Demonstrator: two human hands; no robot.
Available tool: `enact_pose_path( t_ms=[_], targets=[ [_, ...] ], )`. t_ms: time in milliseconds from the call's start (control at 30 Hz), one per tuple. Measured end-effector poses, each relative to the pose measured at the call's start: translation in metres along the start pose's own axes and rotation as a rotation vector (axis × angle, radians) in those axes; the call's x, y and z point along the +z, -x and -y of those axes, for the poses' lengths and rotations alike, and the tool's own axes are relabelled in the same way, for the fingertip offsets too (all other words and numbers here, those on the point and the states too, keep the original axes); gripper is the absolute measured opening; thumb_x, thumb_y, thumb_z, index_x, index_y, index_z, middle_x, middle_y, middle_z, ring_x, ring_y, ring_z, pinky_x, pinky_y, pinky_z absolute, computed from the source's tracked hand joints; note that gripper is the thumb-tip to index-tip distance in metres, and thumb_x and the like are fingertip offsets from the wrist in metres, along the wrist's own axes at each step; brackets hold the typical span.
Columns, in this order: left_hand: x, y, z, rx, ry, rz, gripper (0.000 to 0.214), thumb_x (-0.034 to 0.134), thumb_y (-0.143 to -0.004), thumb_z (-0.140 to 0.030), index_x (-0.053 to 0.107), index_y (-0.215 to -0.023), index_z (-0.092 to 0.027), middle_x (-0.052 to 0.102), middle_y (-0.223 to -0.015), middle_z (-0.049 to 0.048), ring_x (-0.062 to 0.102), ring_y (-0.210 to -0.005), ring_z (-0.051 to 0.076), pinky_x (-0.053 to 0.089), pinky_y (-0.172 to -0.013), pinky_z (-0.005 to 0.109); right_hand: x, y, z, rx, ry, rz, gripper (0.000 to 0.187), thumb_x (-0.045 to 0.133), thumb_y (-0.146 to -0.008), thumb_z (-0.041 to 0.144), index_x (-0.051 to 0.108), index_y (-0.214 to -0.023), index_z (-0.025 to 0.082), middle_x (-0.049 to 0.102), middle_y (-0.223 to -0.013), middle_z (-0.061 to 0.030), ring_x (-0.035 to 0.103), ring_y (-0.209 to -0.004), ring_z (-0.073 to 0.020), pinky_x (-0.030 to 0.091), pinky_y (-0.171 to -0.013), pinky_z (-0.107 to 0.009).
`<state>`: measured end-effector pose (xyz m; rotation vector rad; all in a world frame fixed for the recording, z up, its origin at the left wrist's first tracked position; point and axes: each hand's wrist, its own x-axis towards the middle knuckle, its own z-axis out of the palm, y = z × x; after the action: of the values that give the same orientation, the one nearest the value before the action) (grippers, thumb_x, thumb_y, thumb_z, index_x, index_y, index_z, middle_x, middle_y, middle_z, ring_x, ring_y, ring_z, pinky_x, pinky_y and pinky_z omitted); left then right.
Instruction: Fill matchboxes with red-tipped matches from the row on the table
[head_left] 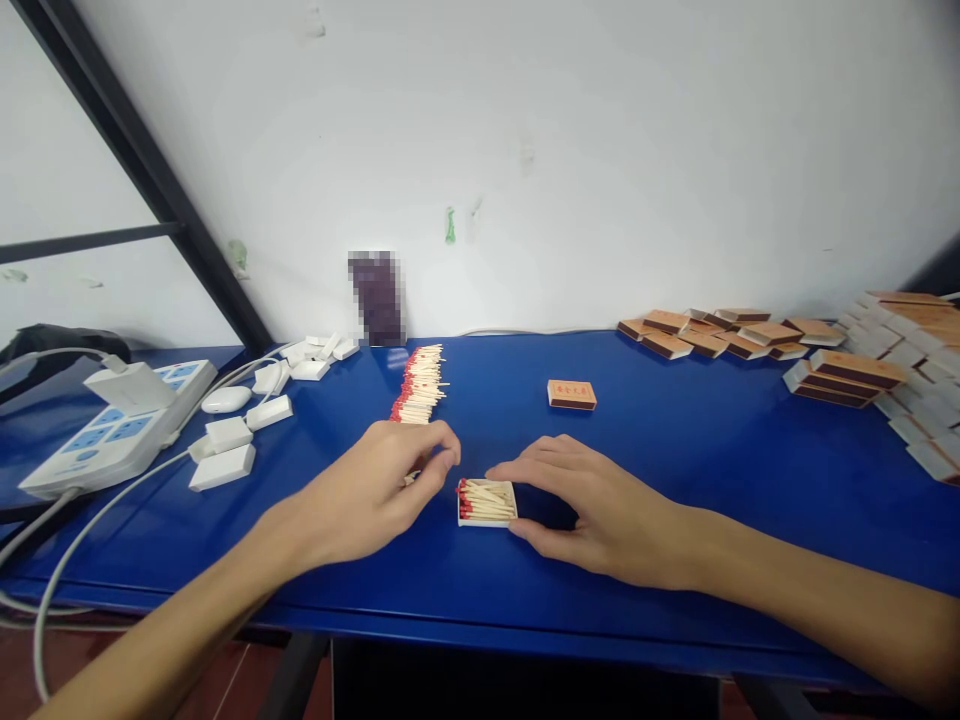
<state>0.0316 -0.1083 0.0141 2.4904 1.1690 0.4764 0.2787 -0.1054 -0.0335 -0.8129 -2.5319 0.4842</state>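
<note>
A small white matchbox tray (460, 518) lies on the blue table, holding red-tipped matches (487, 500) with their heads to the left. My right hand (600, 510) grips the tray's right end, index finger at the far side and thumb at the near side. Just left of the tray is my left hand (390, 490), with its fingers curled and thumb and index finger pressed together; a small pale bit shows under them, too little to name. Behind that hand a row of loose matches (420, 385) lies with red heads to the left. A closed orange matchbox (571, 394) sits beyond my right hand.
Loose closed matchboxes (705, 342) lie at the back right, beside stacked matchboxes (915, 350). On the left are a white power strip (142, 430), cables and several white empty-looking trays or adapters (225, 450). A pixelated dark object (379, 300) leans on the wall.
</note>
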Motion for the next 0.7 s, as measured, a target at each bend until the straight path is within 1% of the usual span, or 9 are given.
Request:
enact_pose_path(
  t_ms=[67, 167, 233, 300, 367, 433, 500, 567, 700],
  targets=[
    [0.007, 0.008, 0.002, -0.008, 0.101, -0.104, 0.023, 0.039, -0.099, -0.029, 0.056, -0.087, -0.018, 0.042, -0.059, -0.0064, 0.036, -0.051, 0.008, 0.030, -0.050, 0.021, 0.000, -0.001, -0.001, -0.032, 0.008, 0.003, 0.029, 0.058, -0.091, 0.027, 0.061, -0.119, 0.022, 0.069, -0.104, -0.0051, 0.060, -0.096, -0.0199, 0.046, -0.088, -0.038],
    [0.014, 0.014, 0.005, 0.006, 0.184, -0.148, 0.023, 0.039, -0.099, -0.029, 0.057, -0.090, -0.018, 0.039, -0.056, -0.0070, 0.034, -0.049, 0.008, 0.029, -0.048, 0.021, 0.001, -0.001, -0.002, -0.045, 0.024, -0.009, 0.023, 0.059, -0.090, 0.027, 0.065, -0.112, 0.021, 0.070, -0.105, -0.0053, 0.060, -0.098, -0.0200, 0.046, -0.088, -0.037],
    [0.018, 0.014, 0.008, 0.046, 0.115, -0.151, 0.020, 0.043, -0.096, -0.026, 0.060, -0.090, -0.018, 0.043, -0.057, -0.0063, 0.037, -0.050, 0.008, 0.030, -0.050, 0.021, 0.001, -0.001, -0.002, -0.040, 0.029, -0.018, 0.022, 0.060, -0.089, 0.027, 0.066, -0.110, 0.021, 0.070, -0.103, -0.0056, 0.061, -0.095, -0.0200, 0.047, -0.087, -0.037],
    [0.021, 0.012, 0.011, 0.112, -0.008, -0.173, 0.015, 0.049, -0.092, -0.024, 0.063, -0.092, -0.019, 0.046, -0.059, -0.0055, 0.041, -0.053, 0.009, 0.032, -0.053, 0.023, 0.002, 0.000, -0.002, -0.033, 0.035, -0.024, 0.024, 0.060, -0.089, 0.027, 0.065, -0.111, 0.020, 0.070, -0.101, -0.0063, 0.061, -0.094, -0.0206, 0.048, -0.087, -0.037],
    [0.023, 0.011, 0.015, 0.171, -0.100, -0.194, 0.013, 0.054, -0.088, -0.024, 0.064, -0.096, -0.020, 0.048, -0.059, -0.0053, 0.044, -0.055, 0.010, 0.034, -0.057, 0.024, 0.001, 0.000, -0.002, -0.041, 0.044, -0.025, 0.029, 0.060, -0.090, 0.028, 0.063, -0.117, 0.020, 0.070, -0.101, -0.0070, 0.061, -0.095, -0.0212, 0.048, -0.087, -0.038],
    [0.024, 0.009, 0.019, 0.207, -0.136, -0.212, 0.013, 0.055, -0.087, -0.025, 0.063, -0.096, -0.019, 0.047, -0.056, -0.0060, 0.046, -0.055, 0.011, 0.036, -0.062, 0.027, 0.001, 0.000, -0.002, -0.067, 0.059, -0.005, 0.032, 0.056, -0.092, 0.027, 0.061, -0.124, 0.022, 0.069, -0.106, -0.0074, 0.060, -0.098, -0.0215, 0.047, -0.088, -0.039],
    [0.023, 0.008, 0.022, 0.217, -0.145, -0.214, 0.012, 0.053, -0.089, -0.025, 0.063, -0.091, -0.019, 0.046, -0.053, -0.0074, 0.043, -0.052, 0.009, 0.038, -0.069, 0.029, -0.001, 0.001, -0.002, -0.095, 0.084, 0.025, 0.033, 0.052, -0.095, 0.025, 0.060, -0.126, 0.024, 0.067, -0.112, -0.0078, 0.058, -0.101, -0.0217, 0.047, -0.089, -0.040],
    [0.020, 0.004, 0.024, 0.210, -0.146, -0.183, 0.015, 0.051, -0.090, -0.026, 0.063, -0.085, -0.019, 0.044, -0.051, -0.0085, 0.040, -0.047, 0.008, 0.039, -0.074, 0.031, -0.002, 0.001, -0.002, -0.106, 0.102, 0.042, 0.032, 0.050, -0.096, 0.025, 0.062, -0.126, 0.025, 0.066, -0.114, -0.0085, 0.058, -0.102, -0.0221, 0.047, -0.089, -0.041],
    [0.014, -0.012, 0.028, 0.214, -0.137, -0.108, 0.017, 0.049, -0.088, -0.026, 0.062, -0.080, -0.018, 0.044, -0.047, -0.0082, 0.039, -0.046, 0.008, 0.041, -0.075, 0.031, -0.002, 0.000, -0.002, -0.107, 0.076, 0.026, 0.030, 0.053, -0.094, 0.027, 0.065, -0.121, 0.024, 0.067, -0.114, -0.0087, 0.059, -0.102, -0.0219, 0.047, -0.089, -0.041]
  ],
)
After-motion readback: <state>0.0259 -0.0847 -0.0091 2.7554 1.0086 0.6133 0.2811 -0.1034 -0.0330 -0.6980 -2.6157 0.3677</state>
